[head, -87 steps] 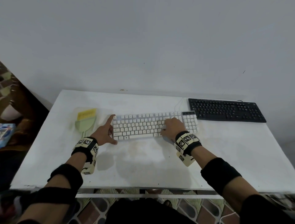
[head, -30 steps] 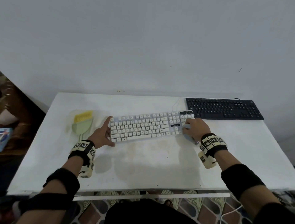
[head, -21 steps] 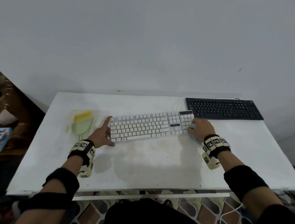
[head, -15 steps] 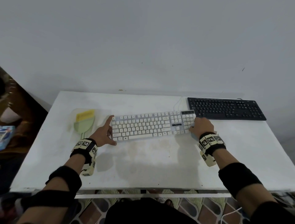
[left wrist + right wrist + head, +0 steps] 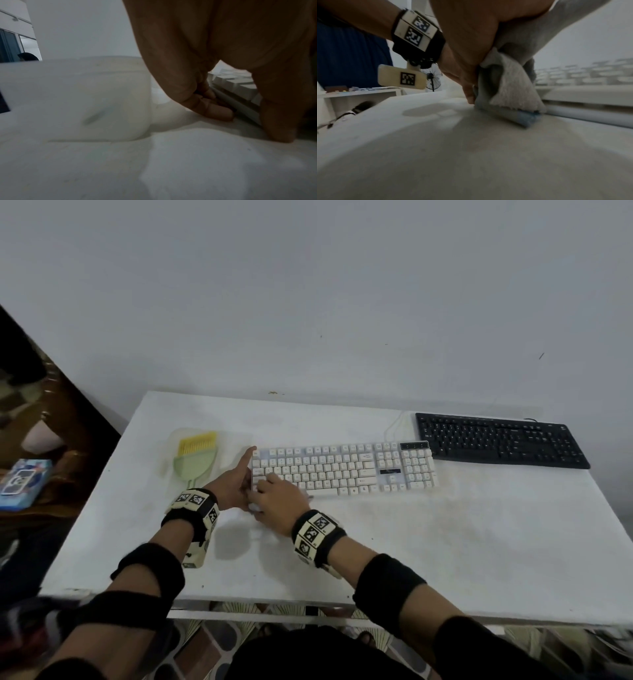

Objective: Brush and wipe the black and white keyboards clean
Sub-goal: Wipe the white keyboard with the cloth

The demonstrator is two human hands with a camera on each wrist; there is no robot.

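Note:
The white keyboard (image 5: 342, 470) lies mid-table, and the black keyboard (image 5: 500, 440) lies behind it to the right. My left hand (image 5: 233, 487) braces the white keyboard's left end, index finger straight along that edge. Its thumb (image 5: 281, 121) presses on the table. My right hand (image 5: 277, 503) sits at the keyboard's front left corner, right beside the left hand. It grips a bunched grey-white cloth (image 5: 510, 94) with a blue edge, pressed to the table against the keyboard's front edge (image 5: 590, 94). A green brush (image 5: 195, 457) with yellow bristles lies to the left, untouched.
The white table (image 5: 445, 542) meets a plain wall at the back, and its front edge is close to my body. Thin cables (image 5: 397, 422) run from the keyboards toward the wall. A blue box (image 5: 20, 481) lies off the table at far left.
My right hand has carried the cloth from the white keyboard's right end along its front edge to the left front corner. The left hand has stayed put.

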